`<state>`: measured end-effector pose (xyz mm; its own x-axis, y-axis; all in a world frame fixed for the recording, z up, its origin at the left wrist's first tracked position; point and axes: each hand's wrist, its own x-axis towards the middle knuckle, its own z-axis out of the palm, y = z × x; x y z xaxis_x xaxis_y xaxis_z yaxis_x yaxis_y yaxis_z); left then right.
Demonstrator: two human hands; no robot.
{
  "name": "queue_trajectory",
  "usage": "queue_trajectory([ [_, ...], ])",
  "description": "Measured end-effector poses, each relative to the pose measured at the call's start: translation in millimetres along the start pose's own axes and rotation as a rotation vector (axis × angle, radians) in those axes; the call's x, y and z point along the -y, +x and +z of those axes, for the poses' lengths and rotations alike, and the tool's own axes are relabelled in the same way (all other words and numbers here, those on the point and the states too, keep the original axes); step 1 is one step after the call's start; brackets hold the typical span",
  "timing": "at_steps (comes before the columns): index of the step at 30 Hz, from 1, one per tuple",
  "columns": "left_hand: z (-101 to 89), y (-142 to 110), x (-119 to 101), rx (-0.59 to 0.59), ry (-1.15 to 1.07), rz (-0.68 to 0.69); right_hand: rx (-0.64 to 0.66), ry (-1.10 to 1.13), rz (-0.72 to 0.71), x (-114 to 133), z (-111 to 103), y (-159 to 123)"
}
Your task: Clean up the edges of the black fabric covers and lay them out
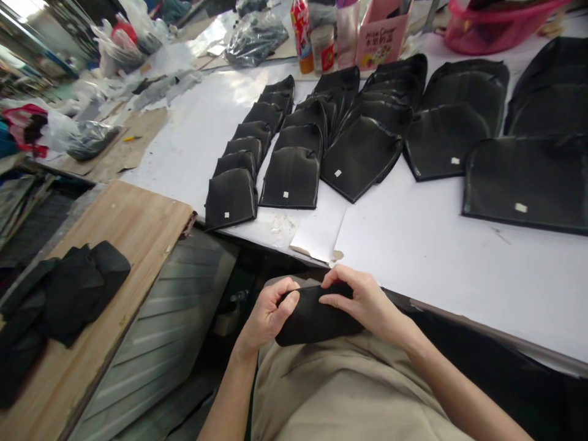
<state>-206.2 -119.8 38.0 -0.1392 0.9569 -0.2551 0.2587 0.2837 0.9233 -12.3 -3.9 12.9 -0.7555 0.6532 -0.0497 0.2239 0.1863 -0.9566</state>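
Head view, the only one. You have one black piece (312, 321) above your lap, just short of the near edge of the white table (413, 260). Your left hand (272, 311) grips its upper left edge, thumb in front; your right hand (361, 300) is at the upper right, thumb and forefinger bent around the edge with their tips apart. Cannot tell how firmly the right fingers press. Holding it by two points along the top probably keeps that edge taut and easy to see.

Laid-out pieces (361, 156): overlapped in rows running away from you, likely to save room and leave each edge within reach. Widths grow rightward, so the rows look sorted by size. Labels face up on the front pieces, presumably to be read at a glance.

Counts: two hands, one held piece, five rows. Seven pieces show in the leftmost row; the others overlap too closely for a sure number. Five white labels (285, 195), one per row. Behind: one red-labelled bottle (301, 33), one jar (323, 46), one pink box (382, 40), one pink basin (489, 32). On your left, one wooden board (142, 205) bears a dark heap (76, 291); pieces there cannot be counted.
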Motion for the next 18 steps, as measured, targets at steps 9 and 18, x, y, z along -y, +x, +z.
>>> queue_trajectory([
  [9,0.8,-0.3,0.9,0.028,0.002,0.018,0.060,-0.055,-0.009,0.8,-4.6,-2.0],
  [18,5.8,0.0,2.3,0.125,0.027,0.030,0.208,-0.146,-0.047,2.1,-2.6,0.1],
])
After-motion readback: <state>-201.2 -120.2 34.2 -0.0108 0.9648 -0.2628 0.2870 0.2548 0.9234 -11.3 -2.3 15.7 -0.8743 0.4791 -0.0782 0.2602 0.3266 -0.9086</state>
